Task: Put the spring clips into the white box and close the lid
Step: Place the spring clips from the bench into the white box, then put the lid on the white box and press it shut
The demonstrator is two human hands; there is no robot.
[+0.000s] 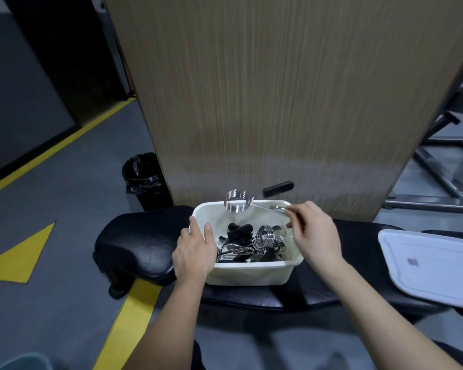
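Note:
The white box (247, 273) stands lidless on a black padded bench (139, 244). Several metal spring clips with black handles (262, 241) lie inside it. My left hand (195, 249) grips the box's left rim, thumb inside. My right hand (314, 233) pinches one handle of a spring clip (237, 201), which hangs blurred above the box's far rim; its other black handle (278, 188) sticks out behind. The white lid (433, 265) lies flat on the bench to the right.
A tall wood-grain panel (278, 102) rises right behind the box. A black bin with a bag (145, 180) stands on the grey floor at left, near yellow floor markings (19, 260). Black metal gym frames (444, 166) fill the right side.

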